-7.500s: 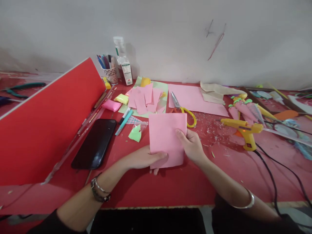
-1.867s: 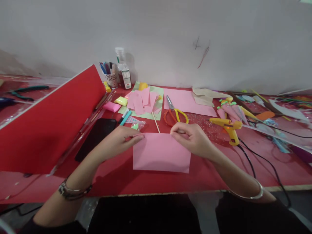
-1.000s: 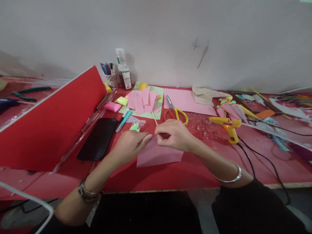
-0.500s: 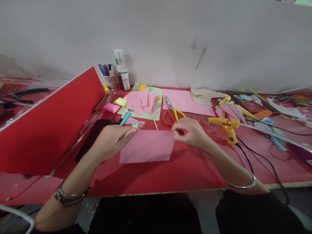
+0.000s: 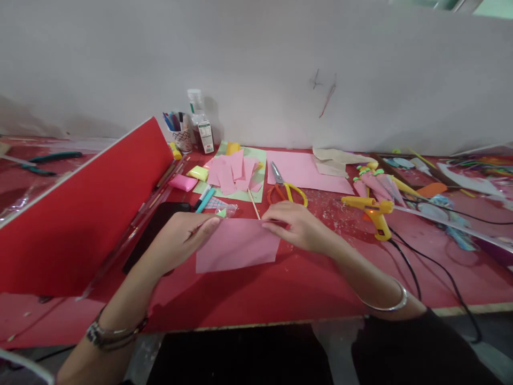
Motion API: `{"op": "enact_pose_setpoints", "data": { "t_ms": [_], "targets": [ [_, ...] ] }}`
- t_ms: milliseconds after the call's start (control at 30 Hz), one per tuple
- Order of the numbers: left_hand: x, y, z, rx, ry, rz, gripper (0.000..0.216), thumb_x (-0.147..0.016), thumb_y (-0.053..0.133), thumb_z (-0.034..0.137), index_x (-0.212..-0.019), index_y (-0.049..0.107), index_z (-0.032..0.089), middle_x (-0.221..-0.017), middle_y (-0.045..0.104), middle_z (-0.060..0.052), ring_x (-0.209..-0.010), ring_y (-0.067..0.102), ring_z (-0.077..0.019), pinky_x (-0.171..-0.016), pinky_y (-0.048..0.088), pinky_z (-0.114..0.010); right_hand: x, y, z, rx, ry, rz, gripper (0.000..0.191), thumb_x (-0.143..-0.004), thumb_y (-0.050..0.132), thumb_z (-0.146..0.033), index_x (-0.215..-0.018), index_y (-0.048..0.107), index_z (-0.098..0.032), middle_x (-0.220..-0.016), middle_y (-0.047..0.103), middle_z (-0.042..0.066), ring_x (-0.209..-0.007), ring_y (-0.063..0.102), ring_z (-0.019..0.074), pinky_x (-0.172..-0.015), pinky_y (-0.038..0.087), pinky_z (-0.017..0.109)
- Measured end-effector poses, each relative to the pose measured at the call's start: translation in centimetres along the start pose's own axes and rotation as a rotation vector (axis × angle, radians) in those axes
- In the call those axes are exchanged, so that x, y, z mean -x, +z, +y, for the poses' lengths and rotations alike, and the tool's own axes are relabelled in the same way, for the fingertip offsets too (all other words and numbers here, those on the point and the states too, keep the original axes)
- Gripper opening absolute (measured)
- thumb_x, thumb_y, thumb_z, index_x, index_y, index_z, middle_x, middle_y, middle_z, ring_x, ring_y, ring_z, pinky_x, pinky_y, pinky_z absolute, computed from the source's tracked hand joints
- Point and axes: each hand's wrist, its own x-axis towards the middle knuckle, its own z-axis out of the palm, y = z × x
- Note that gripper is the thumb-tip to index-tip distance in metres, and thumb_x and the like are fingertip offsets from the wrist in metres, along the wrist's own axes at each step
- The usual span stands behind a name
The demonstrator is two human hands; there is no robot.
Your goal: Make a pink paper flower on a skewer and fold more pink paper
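In the head view, the left hand [image 5: 182,240] pinches a pink sheet [image 5: 238,246] near its far left corner, thumb on top, and the right hand [image 5: 298,227] grips the same far edge toward its right end between thumb and fingers. The sheet is in front of the person, over the near part of the red table [image 5: 240,307], between the two hands. Beyond them, against the wall, a patterned cup [image 5: 183,142] stands upright with a bunch of pens [image 5: 172,122] in it, blue, purple and black ones among them. Just beside it stands a clear bottle [image 5: 202,127] with a white cap and a label; dark liquid fills its lower part. Close past the left hand lies a small clear plastic bag [image 5: 231,210], with a bright green lump [image 5: 222,213] at it; whether the lump is wholly inside cannot be told. Farther back lie a yellow packet [image 5: 197,172] and a pink packet [image 5: 183,182], near each other, their contents hidden. To their right, pink paper strips [image 5: 230,174] are heaped on a pale green sheet [image 5: 256,195]. Scissors [image 5: 277,172] with one red and one yellow handle lie just beyond the right hand.
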Motion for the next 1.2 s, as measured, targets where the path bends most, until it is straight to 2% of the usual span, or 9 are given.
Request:
{"op": "enact_pose_setpoints", "data": {
  "t_ms": [67, 167, 333, 567, 667, 800, 933, 1067, 1200],
  "targets": [
    [-0.3, 0.5, 0.2, -0.052, 0.024, 0.047, 0.032, -0.087, 0.032, 0.029, -0.069, 0.055, 0.017, -0.066, 0.061, -0.001, -0.061, 0.055, -0.0128, -0.055, 0.042, -0.022, 0.0, 0.3, -0.2, 0.009, 0.041, -0.049, 0.022, -0.086, 0.040, -0.024, -0.074, 0.055, -0.015, -0.068, 0.060, 0.003, -0.064, 0.051, 0.0108, -0.061, 0.035, 0.022],
    [-1.0, 1.5, 0.8, -0.190, 0.097, 0.126, 0.020, -0.084, 0.040, 0.026, -0.088, 0.059, 0.018, -0.087, 0.065, -0.004, -0.081, 0.058, -0.0175, -0.069, 0.043, -0.029, -0.1, 0.7, -0.5, 0.028, 0.113, -0.095, 0.022, -0.086, 0.041, -0.027, -0.076, 0.056, -0.015, -0.067, 0.059, 0.002, -0.060, 0.049, 0.0106, -0.056, 0.032, 0.022],
    [-2.1, 2.5, 2.4, -0.330, 0.300, 0.123, 0.024, -0.081, 0.040, 0.021, -0.063, 0.056, 0.017, -0.057, 0.061, 0.001, -0.054, 0.055, -0.0137, -0.057, 0.039, -0.027, -0.6, 0.9, -1.0, 0.003, 0.094, -0.087, 0.020, -0.084, 0.041, -0.022, -0.070, 0.053, -0.015, -0.061, 0.053, -0.001, -0.055, 0.044, 0.0085, -0.053, 0.029, 0.020],
    [-2.1, 2.3, 2.8, -0.432, 0.377, 0.299, 0.027, -0.071, 0.040, 0.010, -0.047, 0.048, 0.019, -0.038, 0.047, 0.006, -0.037, 0.040, -0.0086, -0.048, 0.033, -0.023, 0.3, 0.0, -1.4, -0.127, 0.073, -0.027, 0.023, -0.085, 0.041, -0.025, -0.069, 0.054, -0.015, -0.057, 0.050, -0.003, -0.051, 0.040, 0.0056, -0.052, 0.031, 0.017],
    [-1.7, 1.7, 2.0, -0.461, 0.328, 0.215, 0.026, -0.071, 0.040, 0.011, -0.048, 0.048, 0.020, -0.040, 0.050, 0.005, -0.039, 0.041, -0.0092, -0.048, 0.032, -0.023, 1.1, -0.7, -1.2, -0.116, 0.137, -0.015, 0.023, -0.084, 0.043, -0.025, -0.069, 0.055, -0.014, -0.058, 0.052, -0.002, -0.051, 0.042, 0.0052, -0.052, 0.032, 0.017],
    [-1.0, 0.3, 0.0, -0.480, 0.145, 0.153, 0.025, -0.074, 0.036, 0.017, -0.053, 0.050, 0.020, -0.049, 0.057, 0.002, -0.044, 0.045, -0.0109, -0.045, 0.030, -0.023, 2.4, -2.1, -0.4, -0.089, 0.215, 0.063, 0.021, -0.083, 0.045, -0.026, -0.068, 0.055, -0.015, -0.057, 0.053, -0.003, -0.050, 0.044, 0.0052, -0.051, 0.033, 0.016],
    [-0.7, -0.7, -0.7, -0.201, -0.055, 0.137, 0.023, -0.080, 0.033, 0.023, -0.068, 0.052, 0.019, -0.064, 0.061, -0.001, -0.056, 0.053, -0.0119, -0.050, 0.037, -0.021, 2.9, -2.6, -0.1, -0.098, 0.233, 0.050, 0.021, -0.082, 0.046, -0.026, -0.066, 0.054, -0.016, -0.056, 0.053, -0.004, -0.050, 0.045, 0.0054, -0.051, 0.033, 0.016],
    [-1.0, -0.3, 0.5, 0.126, 0.054, -0.065, 0.021, -0.083, 0.038, 0.030, -0.088, 0.055, 0.018, -0.077, 0.063, -0.002, -0.069, 0.057, -0.0121, -0.061, 0.042, -0.020, 2.4, -2.2, -0.3, -0.141, 0.191, -0.006, 0.021, -0.083, 0.045, -0.025, -0.068, 0.056, -0.016, -0.060, 0.057, -0.003, -0.052, 0.047, 0.0057, -0.052, 0.035, 0.016],
    [-1.1, 0.7, 1.7, 0.046, 0.102, -0.217, 0.037, -0.087, 0.031, 0.030, -0.057, 0.048, 0.017, -0.052, 0.051, 0.002, -0.048, 0.046, -0.0098, -0.047, 0.033, -0.020, 1.6, -1.8, -0.6, -0.027, 0.150, -0.017, 0.019, -0.083, 0.043, -0.022, -0.073, 0.059, -0.016, -0.067, 0.062, 0.000, -0.060, 0.052, 0.0086, -0.058, 0.037, 0.019]
  ]
}}
